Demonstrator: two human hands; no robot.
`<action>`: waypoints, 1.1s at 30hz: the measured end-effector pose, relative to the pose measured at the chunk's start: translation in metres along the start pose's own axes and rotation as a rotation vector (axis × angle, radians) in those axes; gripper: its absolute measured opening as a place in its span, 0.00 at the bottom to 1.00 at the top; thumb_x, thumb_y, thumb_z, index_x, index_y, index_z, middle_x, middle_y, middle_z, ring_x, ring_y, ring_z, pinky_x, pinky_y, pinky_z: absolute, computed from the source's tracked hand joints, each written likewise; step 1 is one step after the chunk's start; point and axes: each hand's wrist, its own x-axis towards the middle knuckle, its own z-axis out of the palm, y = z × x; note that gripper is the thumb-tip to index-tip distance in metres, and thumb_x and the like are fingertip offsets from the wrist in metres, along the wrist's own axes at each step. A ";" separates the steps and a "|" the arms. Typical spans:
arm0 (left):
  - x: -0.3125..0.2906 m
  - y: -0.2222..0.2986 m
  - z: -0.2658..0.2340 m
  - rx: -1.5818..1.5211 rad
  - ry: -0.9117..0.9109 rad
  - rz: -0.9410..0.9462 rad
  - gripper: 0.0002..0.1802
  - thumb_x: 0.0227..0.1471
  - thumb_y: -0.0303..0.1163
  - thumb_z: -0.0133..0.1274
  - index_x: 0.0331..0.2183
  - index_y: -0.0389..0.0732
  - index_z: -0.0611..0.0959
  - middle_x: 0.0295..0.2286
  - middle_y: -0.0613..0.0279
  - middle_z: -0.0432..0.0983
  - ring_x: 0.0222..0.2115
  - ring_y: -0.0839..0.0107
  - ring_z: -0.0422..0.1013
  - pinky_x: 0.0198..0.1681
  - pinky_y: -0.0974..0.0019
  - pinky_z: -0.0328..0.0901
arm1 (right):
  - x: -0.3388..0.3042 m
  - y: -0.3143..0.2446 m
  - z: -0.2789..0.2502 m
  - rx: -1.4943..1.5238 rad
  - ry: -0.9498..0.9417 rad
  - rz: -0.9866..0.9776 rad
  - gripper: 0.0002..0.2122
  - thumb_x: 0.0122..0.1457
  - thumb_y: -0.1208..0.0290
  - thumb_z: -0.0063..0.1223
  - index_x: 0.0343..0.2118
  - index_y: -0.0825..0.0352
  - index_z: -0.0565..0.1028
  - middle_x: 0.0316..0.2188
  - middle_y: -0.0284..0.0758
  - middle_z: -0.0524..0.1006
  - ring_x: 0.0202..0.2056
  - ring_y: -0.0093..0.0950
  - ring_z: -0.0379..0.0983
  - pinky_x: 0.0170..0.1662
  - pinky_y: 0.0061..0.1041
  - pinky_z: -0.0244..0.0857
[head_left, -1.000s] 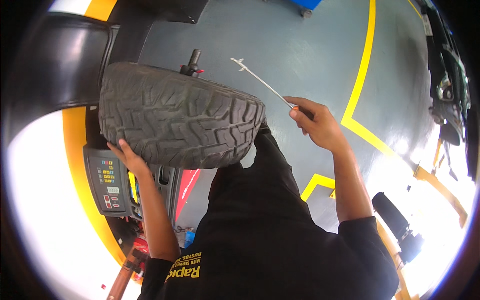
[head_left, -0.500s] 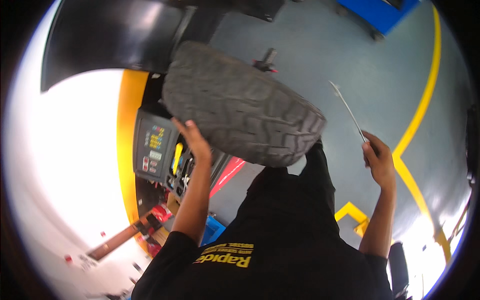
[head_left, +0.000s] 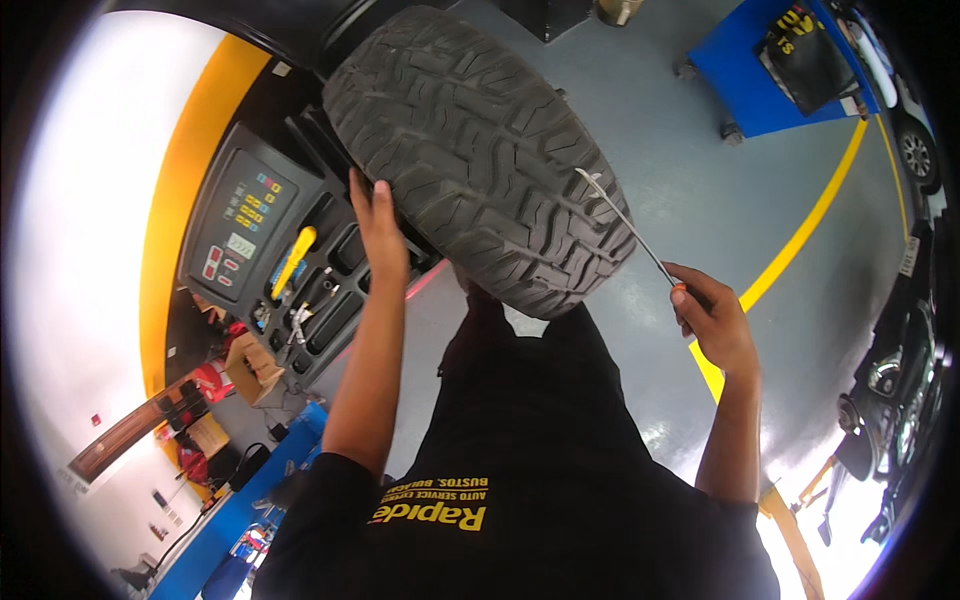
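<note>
right grip (head_left: 714, 315): wrapped round slim metal tool (head_left: 632, 230) | left grip (head_left: 383, 238): spread at left edge of tyre (head_left: 478, 165) | tyre between both

Tool (head_left: 640, 240) now over tire (head_left: 480, 150) (partly)

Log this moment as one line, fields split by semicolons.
left hand: at left edge of tire; right hand: holding thin metal tool; tool: tip overlaps tire in view, contact unclear; control panel: left of tire

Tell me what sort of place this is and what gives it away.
Most likely a car tyre workshop: a chunky-treaded tyre stands beside a keypad control panel, and a car's spoked wheel shows at the right edge.
</note>
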 end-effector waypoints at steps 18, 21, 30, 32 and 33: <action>0.035 0.017 0.007 0.174 0.009 -0.014 0.57 0.68 0.61 0.48 0.74 0.34 0.40 0.73 0.40 0.43 0.73 0.52 0.46 0.74 0.58 0.41 | 0.011 0.021 0.007 0.053 0.076 0.008 0.18 0.72 0.66 0.57 0.59 0.71 0.78 0.24 0.26 0.71 0.24 0.17 0.66 0.28 0.20 0.65; 0.027 0.012 0.007 0.203 0.018 0.024 0.55 0.68 0.63 0.46 0.75 0.39 0.41 0.74 0.43 0.41 0.74 0.53 0.44 0.75 0.56 0.40 | 0.016 0.019 0.004 0.090 0.067 -0.013 0.18 0.72 0.66 0.57 0.60 0.71 0.78 0.24 0.26 0.71 0.24 0.16 0.66 0.28 0.19 0.65; -0.006 0.001 0.016 0.187 0.002 0.091 0.51 0.71 0.52 0.47 0.74 0.35 0.39 0.74 0.43 0.39 0.74 0.54 0.43 0.75 0.57 0.38 | 0.019 -0.007 0.011 0.033 0.038 -0.019 0.18 0.71 0.66 0.58 0.60 0.66 0.79 0.24 0.27 0.73 0.24 0.17 0.66 0.28 0.20 0.64; -0.012 0.003 0.015 0.197 -0.016 0.104 0.51 0.71 0.51 0.47 0.74 0.35 0.38 0.74 0.43 0.39 0.73 0.54 0.43 0.75 0.57 0.38 | 0.020 -0.018 0.013 0.002 0.021 -0.027 0.18 0.71 0.65 0.59 0.60 0.65 0.79 0.24 0.27 0.73 0.24 0.17 0.66 0.28 0.20 0.63; -0.015 0.001 0.015 0.182 -0.024 0.100 0.51 0.71 0.51 0.47 0.74 0.35 0.38 0.74 0.43 0.39 0.74 0.54 0.43 0.75 0.57 0.37 | 0.021 -0.022 0.014 -0.012 0.016 -0.035 0.18 0.71 0.64 0.59 0.61 0.64 0.79 0.24 0.27 0.73 0.24 0.17 0.66 0.28 0.20 0.63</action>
